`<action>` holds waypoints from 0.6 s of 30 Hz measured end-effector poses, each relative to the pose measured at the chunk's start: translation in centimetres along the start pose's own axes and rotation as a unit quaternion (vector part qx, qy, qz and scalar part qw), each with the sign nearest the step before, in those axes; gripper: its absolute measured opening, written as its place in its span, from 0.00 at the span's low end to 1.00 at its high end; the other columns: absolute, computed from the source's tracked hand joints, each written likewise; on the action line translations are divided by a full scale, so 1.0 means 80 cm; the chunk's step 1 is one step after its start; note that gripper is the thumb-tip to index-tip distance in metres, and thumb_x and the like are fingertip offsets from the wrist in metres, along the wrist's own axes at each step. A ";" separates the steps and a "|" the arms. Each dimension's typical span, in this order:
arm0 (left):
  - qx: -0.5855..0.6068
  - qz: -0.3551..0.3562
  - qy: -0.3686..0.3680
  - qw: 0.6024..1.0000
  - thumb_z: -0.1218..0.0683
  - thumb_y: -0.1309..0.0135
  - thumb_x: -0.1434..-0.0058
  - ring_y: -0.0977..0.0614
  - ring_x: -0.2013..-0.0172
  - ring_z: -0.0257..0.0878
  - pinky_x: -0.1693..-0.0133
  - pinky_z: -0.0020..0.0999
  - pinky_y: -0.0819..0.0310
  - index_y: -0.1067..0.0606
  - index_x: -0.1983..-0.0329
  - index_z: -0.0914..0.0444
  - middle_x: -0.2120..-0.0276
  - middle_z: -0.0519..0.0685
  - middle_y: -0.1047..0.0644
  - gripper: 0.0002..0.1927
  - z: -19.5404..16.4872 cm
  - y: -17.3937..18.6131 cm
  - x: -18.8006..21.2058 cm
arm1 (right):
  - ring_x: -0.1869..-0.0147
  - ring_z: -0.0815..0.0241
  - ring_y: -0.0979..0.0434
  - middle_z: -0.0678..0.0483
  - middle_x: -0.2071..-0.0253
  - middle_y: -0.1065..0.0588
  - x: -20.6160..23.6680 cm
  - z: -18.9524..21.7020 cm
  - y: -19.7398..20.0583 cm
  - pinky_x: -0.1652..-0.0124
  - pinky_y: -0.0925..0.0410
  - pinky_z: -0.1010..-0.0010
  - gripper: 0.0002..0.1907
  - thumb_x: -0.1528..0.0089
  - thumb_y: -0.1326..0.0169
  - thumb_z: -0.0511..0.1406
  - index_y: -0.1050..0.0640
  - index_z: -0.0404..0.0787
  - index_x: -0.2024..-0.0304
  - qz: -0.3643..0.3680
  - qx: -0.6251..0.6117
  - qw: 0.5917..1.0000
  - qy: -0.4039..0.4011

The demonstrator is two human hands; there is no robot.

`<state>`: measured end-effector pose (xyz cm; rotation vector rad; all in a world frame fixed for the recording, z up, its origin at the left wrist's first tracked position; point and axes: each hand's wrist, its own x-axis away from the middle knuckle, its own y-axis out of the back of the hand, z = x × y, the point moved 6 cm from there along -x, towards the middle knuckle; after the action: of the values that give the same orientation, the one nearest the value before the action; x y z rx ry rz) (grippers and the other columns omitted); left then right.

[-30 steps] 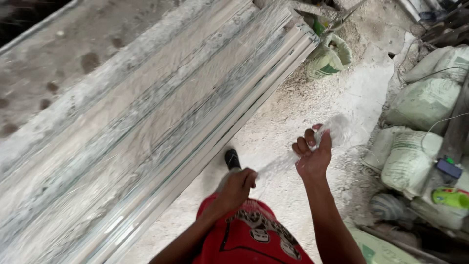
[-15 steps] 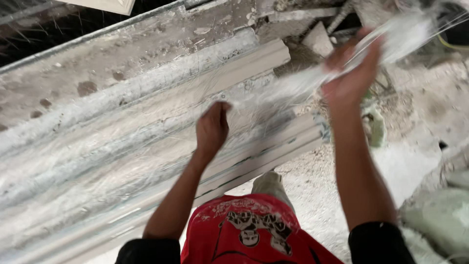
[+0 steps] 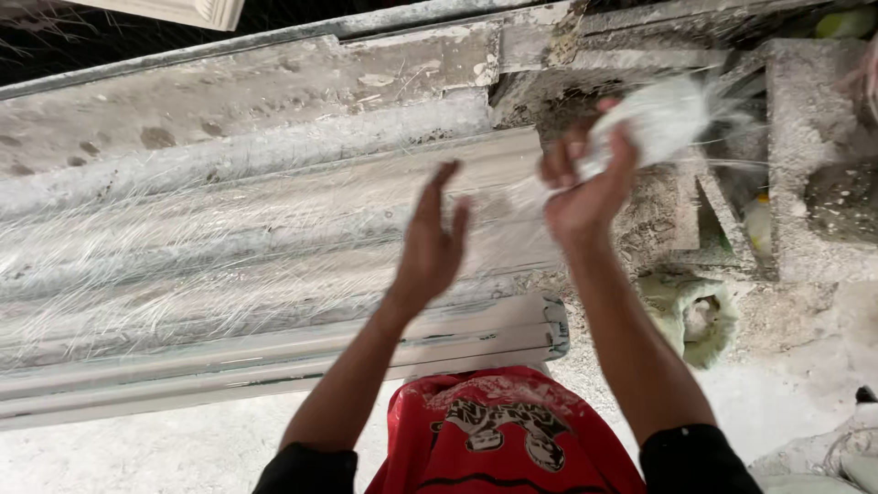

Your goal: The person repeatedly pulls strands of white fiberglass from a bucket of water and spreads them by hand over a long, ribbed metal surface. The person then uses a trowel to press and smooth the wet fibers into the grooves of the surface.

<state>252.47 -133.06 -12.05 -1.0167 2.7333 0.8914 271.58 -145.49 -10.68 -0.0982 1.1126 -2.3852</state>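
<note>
My right hand (image 3: 585, 187) is raised and grips a white bundle of glass-fibre strands (image 3: 654, 119), with loose fibres trailing off to the right. My left hand (image 3: 434, 238) is held up beside it, fingers spread, palm facing the right hand, holding nothing. Thin strands stretch between the two hands. Below them lies a long moulded plaster profile (image 3: 229, 247) covered with a layer of the same pale fibres, running from the left edge to the middle of the view.
A grey concrete ledge (image 3: 274, 73) runs behind the mould. Rough concrete blocks (image 3: 805, 110) stand at the right. A dusty open sack (image 3: 695, 316) sits on the white, powder-covered floor (image 3: 137, 453). My red printed shirt (image 3: 503, 439) fills the bottom.
The view has swung up from the floor to the mould. My right hand has risen with the fibre bundle, and my left hand has opened beside it.
</note>
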 end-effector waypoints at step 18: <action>-0.294 -0.037 -0.068 0.953 0.48 0.64 0.24 0.19 0.50 0.60 0.47 0.57 0.24 0.32 0.38 0.72 0.46 0.65 0.23 0.24 0.062 -0.093 -0.088 | 0.79 0.64 0.39 0.54 0.74 0.32 -0.092 0.119 0.230 0.79 0.38 0.71 0.24 0.28 0.56 0.48 0.25 0.39 0.40 -0.166 0.034 0.981 0.095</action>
<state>262.01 -130.80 -17.86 -1.0687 2.3367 1.7471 288.11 -158.56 -16.85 -0.0341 1.1751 -2.7763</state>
